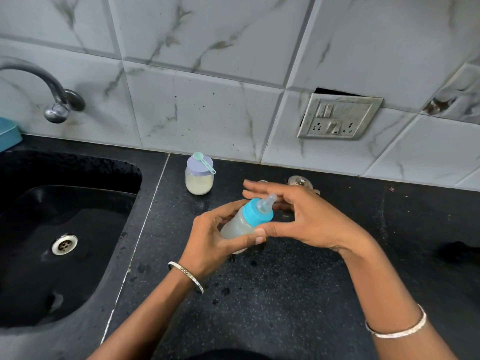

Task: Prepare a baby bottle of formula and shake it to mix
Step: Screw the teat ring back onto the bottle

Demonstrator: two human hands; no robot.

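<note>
The left hand [215, 240] curls round the baby bottle [240, 226], which tilts with its teat [267, 202] aimed toward the right hand [306, 219]. That hand is spread, fingers straight behind the teat (thumb just at the blue collar [257, 213]), gripping nothing.

bottle [237, 224] 1 | jar [199, 183] 1 | hands 2 (left hand [207, 240], right hand [311, 222])

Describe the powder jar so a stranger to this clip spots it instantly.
Start at the black sink on the left; just right of it, by the tiled wall, stands a small jar. It alone has a lilac lid with a mint scoop on top, unlike the blue-capped bottle being held.
</note>
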